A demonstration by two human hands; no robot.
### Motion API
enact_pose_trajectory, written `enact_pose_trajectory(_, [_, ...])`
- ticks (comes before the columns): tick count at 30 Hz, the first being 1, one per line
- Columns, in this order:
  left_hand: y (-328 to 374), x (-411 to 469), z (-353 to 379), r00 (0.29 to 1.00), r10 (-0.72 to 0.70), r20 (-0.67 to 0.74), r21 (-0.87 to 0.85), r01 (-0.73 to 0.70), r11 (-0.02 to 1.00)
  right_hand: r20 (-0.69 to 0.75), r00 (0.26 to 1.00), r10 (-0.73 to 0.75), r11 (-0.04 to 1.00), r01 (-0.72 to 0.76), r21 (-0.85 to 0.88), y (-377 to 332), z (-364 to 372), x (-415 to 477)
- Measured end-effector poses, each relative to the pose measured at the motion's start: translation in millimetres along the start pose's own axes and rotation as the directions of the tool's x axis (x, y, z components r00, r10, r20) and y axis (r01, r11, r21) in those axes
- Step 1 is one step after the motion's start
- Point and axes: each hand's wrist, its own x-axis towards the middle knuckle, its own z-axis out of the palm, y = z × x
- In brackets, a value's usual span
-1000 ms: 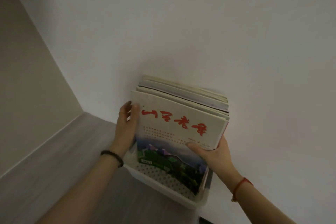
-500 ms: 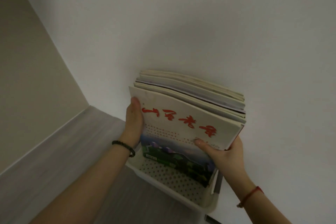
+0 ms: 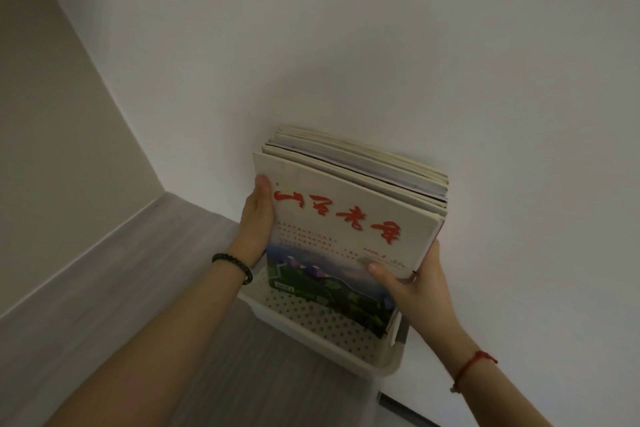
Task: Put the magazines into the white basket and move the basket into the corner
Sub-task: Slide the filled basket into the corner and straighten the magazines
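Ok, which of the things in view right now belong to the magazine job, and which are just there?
Part of the job:
- magazines, standing in the basket, gripped at both side edges
- white basket, on the floor by the wall
- left hand
- right hand

Just there:
- black bead bracelet
- red string
- dark object at the wall's foot, unclear what
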Motion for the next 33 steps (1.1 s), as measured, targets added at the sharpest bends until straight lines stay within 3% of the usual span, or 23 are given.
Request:
enact_pose_trajectory(4, [-2, -9, 3, 0.998, -0.060, 0.027, 0.001, 0.060, 0.998, -0.085, 0.988, 0.131, 0.955, -0.102, 0.280, -9, 17, -18])
enact_pose_trajectory(7, [-5, -14, 3, 0.996, -0.075, 0.042, 0.005, 0.075, 0.997, -0.088, 0.978, 0.189, 0.924, -0.147, 0.353, -15, 25, -14])
enact_pose_trajectory(12, [3, -17, 2, 0.990, -0.133, 0.056, 0.025, 0.132, 0.991, 0.069, 0.996, 0.056, 0.978, -0.069, 0.199, -19, 6, -13])
enact_pose_trajectory(15, [1, -29, -3, 0.991, -0.117, 0.068, 0.072, 0.112, 0.991, 0.211, 0.974, 0.080, 0.991, -0.100, 0.083, -20, -25, -18])
enact_pose_trajectory(17, [-7, -45, -8, 0.995, -0.088, -0.039, 0.148, 0.093, 0.985, 0.161, 0.974, 0.159, 0.985, -0.167, 0.035, -9, -47, -25])
enact_pose_trajectory(19, [-23, -65, -16, 0.969, -0.077, -0.233, 0.225, 0.131, 0.965, 0.109, 0.945, 0.307, 0.950, -0.311, 0.013, -1, -57, -36])
enact_pose_trajectory(22, [-42, -100, -15, 0.910, -0.252, -0.329, 0.183, 0.323, 0.929, 0.147, 0.890, 0.431, 0.899, -0.438, 0.010, 3, -50, -52])
enact_pose_trajectory(24, [-53, -123, -8, 0.864, -0.456, -0.214, -0.021, 0.463, 0.886, 0.194, 0.813, 0.550, 0.814, -0.573, 0.093, 1, -40, -56])
enact_pose_trajectory(26, [-61, -137, -1, 0.825, -0.565, 0.004, -0.187, 0.555, 0.810, 0.289, 0.737, 0.611, 0.717, -0.670, 0.192, -1, -28, -61])
enact_pose_trajectory(28, [-66, -144, 4, 0.828, -0.545, 0.130, -0.245, 0.560, 0.792, 0.305, 0.751, 0.586, 0.739, -0.650, 0.179, 2, -17, -67])
enact_pose_trajectory(33, [-72, -142, 17, 0.865, -0.492, 0.098, -0.380, 0.489, 0.785, 0.241, 0.810, 0.535, 0.808, -0.574, 0.137, 5, -8, -75])
